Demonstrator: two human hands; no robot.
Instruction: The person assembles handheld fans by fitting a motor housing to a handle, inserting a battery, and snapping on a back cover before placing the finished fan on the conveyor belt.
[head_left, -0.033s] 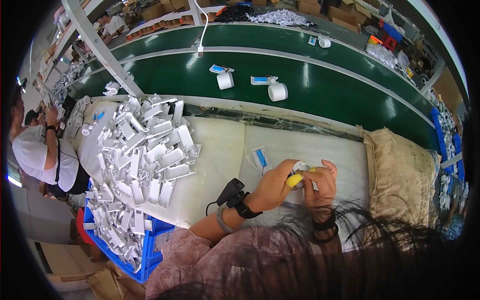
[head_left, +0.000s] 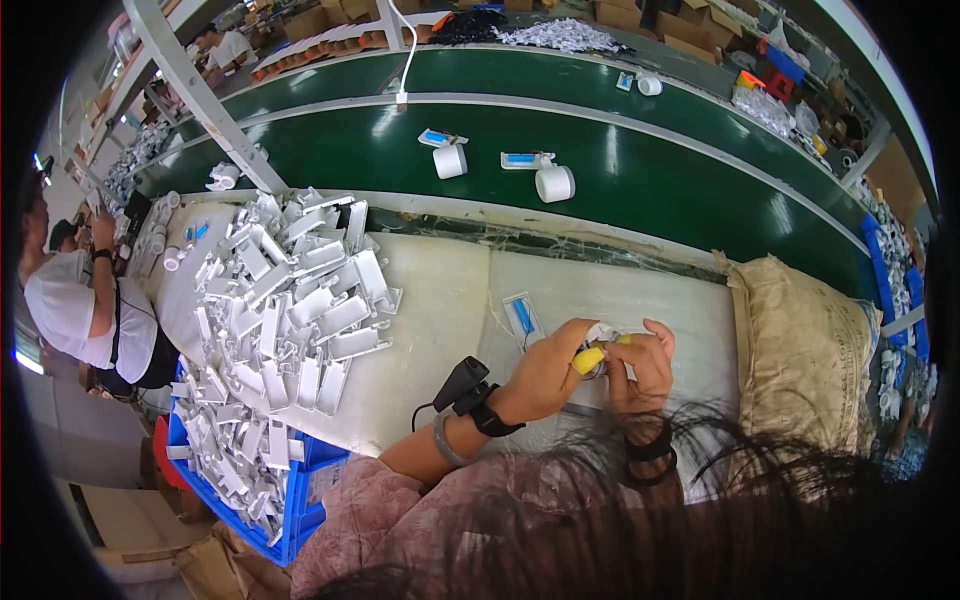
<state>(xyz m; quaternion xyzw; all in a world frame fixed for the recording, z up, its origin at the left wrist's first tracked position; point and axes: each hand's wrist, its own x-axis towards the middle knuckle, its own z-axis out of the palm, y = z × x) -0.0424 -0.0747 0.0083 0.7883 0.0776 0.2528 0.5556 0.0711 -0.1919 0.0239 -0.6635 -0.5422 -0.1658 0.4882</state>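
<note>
My left hand (head_left: 543,378) is closed around a small white plastic part (head_left: 602,332), mostly hidden by my fingers. Yellow material (head_left: 588,360) shows at the left thumb tip, perhaps a finger cover; a second yellow patch lies by the right fingers. My right hand (head_left: 645,372) pinches at the same part from the right, its index finger raised. Just beyond my left hand, a flat white housing (head_left: 521,319) with a blue piece inside lies on the worktable (head_left: 440,300). A thin wire runs from it toward my hands.
White plastic housings (head_left: 300,290) are heaped on the left, above a blue crate (head_left: 300,500) of similar parts. A brown sack (head_left: 800,350) stands at right. White cylindrical lamp heads (head_left: 555,184) wired to housings lie on the green conveyor (head_left: 350,150). A co-worker (head_left: 80,305) is at far left.
</note>
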